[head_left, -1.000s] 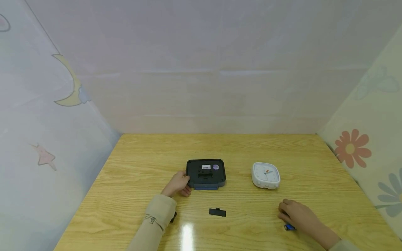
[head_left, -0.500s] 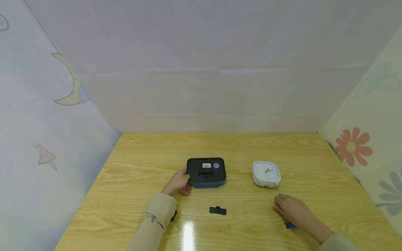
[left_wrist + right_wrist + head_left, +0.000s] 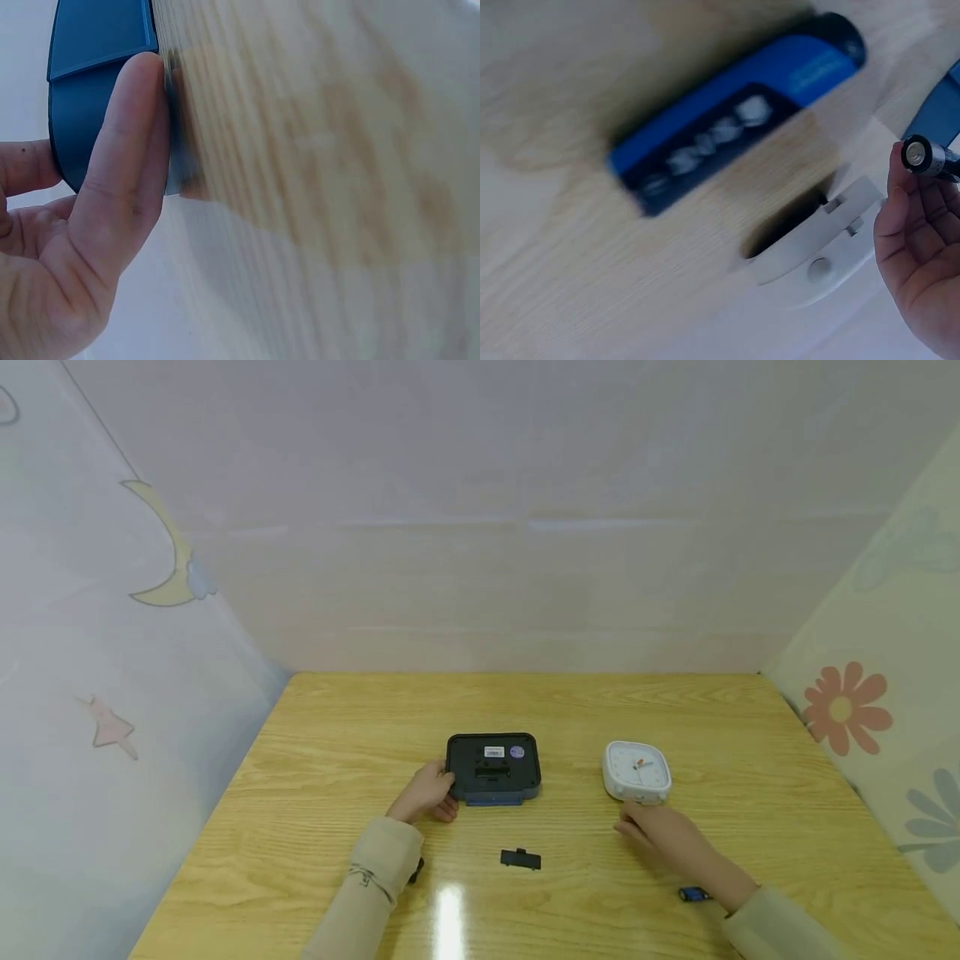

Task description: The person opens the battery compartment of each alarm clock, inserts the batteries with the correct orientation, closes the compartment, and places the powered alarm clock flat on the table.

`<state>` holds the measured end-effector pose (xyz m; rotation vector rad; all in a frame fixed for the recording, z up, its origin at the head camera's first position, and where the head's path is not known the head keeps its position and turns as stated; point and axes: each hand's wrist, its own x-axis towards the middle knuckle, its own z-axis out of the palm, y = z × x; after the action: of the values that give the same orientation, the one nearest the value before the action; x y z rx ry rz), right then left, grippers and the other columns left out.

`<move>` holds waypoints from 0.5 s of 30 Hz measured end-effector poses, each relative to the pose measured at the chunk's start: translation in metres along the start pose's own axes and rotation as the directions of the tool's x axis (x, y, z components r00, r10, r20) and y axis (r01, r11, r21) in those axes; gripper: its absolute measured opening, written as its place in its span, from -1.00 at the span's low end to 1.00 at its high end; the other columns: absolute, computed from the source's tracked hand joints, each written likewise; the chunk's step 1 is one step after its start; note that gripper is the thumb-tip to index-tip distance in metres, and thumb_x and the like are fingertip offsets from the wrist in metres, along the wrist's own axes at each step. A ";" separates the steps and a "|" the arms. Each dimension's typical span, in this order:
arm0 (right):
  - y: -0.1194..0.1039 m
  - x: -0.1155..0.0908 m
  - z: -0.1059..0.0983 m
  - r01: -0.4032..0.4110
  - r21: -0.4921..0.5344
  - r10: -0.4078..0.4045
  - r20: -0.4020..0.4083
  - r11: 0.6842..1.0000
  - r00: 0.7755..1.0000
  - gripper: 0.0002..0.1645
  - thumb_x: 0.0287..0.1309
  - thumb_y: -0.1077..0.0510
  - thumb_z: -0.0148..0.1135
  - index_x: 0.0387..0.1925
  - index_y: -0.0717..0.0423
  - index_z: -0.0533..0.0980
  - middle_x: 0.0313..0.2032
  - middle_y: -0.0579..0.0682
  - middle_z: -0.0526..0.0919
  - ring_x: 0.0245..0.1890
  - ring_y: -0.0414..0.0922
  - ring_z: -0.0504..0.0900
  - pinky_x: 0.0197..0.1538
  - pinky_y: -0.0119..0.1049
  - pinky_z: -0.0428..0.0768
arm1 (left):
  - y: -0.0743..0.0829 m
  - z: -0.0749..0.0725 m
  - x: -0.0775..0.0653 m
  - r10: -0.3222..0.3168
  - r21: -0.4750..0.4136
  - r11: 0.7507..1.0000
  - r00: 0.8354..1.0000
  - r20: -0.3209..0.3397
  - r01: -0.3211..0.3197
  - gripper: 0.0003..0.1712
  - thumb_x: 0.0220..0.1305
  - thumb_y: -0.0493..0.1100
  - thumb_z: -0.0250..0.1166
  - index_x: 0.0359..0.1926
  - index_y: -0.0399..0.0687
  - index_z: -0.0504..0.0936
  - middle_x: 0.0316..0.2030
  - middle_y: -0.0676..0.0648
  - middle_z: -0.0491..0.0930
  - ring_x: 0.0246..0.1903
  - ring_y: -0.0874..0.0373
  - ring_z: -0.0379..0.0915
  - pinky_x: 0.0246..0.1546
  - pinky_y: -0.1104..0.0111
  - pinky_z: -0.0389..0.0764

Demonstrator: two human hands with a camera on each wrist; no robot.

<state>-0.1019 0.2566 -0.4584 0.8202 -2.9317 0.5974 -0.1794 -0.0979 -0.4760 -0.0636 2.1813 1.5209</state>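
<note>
– Yellow-brown wood, streaked with grain, is glossed by one bright reflection (image 3: 448, 918); what is laid nearest on the table (image 3: 247, 860)?

– A blue-and-black battery (image 3: 694, 894), by the right sleeve (image 3: 780, 931); farther in, a thin, flat black cover (image 3: 521, 859).

– And the hands?

– In the right hand (image 3: 663, 833) a second battery (image 3: 939, 159) is held, its round metal end exposed; by the left hand (image 3: 423, 793) the side of a dark case (image 3: 465, 756) is gripped.

– Where is that case placed?

– Mid-table, back upward: round-cornered, black, blue-edged, with a narrow slot (image 3: 492, 772). To its right a rounded white clock (image 3: 637, 768) is set.

– And beyond?

– The table is enclosed by pale, creased sheeting (image 3: 525, 585), printed with a moon (image 3: 178, 560) and a red flower (image 3: 855, 689).
</note>
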 end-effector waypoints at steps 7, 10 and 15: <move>-0.011 0.020 -0.001 0.080 0.110 -0.074 -0.053 0.991 0.996 -0.83 0.25 0.20 0.05 -0.49 0.05 0.40 -0.67 -0.31 0.25 -0.70 -0.44 0.17 -0.63 -0.50 0.25 | 0.001 0.000 0.000 -0.002 0.006 1.000 1.000 -0.001 0.002 -0.54 0.42 -0.22 -0.20 0.25 -0.34 0.19 -0.56 -0.28 0.50 -0.66 0.02 0.50 -0.62 0.21 0.58; -0.012 0.028 -0.001 0.086 0.164 -0.077 -0.057 0.983 0.995 -0.82 0.29 0.20 -0.01 -0.46 0.10 0.40 -0.67 -0.30 0.27 -0.71 -0.43 0.17 -0.63 -0.49 0.26 | 0.001 0.001 0.000 -0.001 0.006 1.000 1.000 -0.002 0.001 -0.54 0.41 -0.22 -0.20 0.25 -0.35 0.19 -0.57 -0.27 0.50 -0.67 0.02 0.50 -0.63 0.21 0.58; -0.012 0.040 0.001 0.100 0.247 -0.082 -0.081 0.964 0.993 -0.84 0.30 0.23 -0.04 -0.40 0.16 0.43 -0.68 -0.28 0.30 -0.72 -0.43 0.15 -0.64 -0.47 0.27 | 0.001 0.002 0.000 0.001 0.012 1.000 1.000 -0.008 -0.001 -0.53 0.41 -0.22 -0.20 0.28 -0.32 0.17 -0.58 -0.26 0.50 -0.68 0.02 0.50 -0.63 0.21 0.58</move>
<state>-0.1307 0.2273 -0.4493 0.9284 -2.7737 0.9827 -0.1793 -0.0962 -0.4760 -0.0645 2.1965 1.5110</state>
